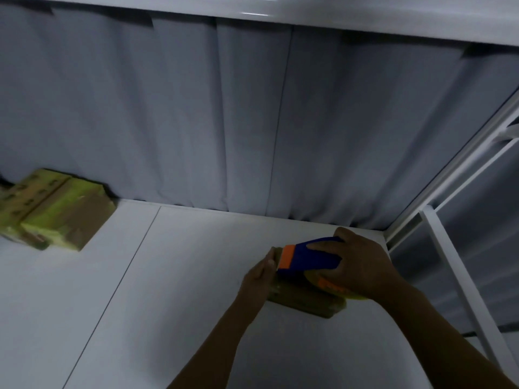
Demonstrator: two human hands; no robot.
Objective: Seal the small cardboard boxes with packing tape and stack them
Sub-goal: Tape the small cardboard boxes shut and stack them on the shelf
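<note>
- A pile of sealed yellow-brown cardboard boxes (56,209) sits at the far left of the white bench (174,276), against the grey curtain (196,122) and well apart from the work.
- The left hand (259,276) lies with its fingers straight against the left end of the small brown cardboard box (306,300), bracing it rather than gripping it.
- That box rests on the bench towards the back right corner, directly under both hands. Its visible near edge runs left to right; much of its top is covered, so its full length is hard to judge.
- The blue and orange tape dispenser (311,256) lies on top of the box with its orange end pointing left, towards the left hand, and its long axis along the box's near edge.
- The right hand (362,265) is clenched round the dispenser's right end, so the tape stroke looks like its job.
- A white metal frame (449,248) stands just to the right.
</note>
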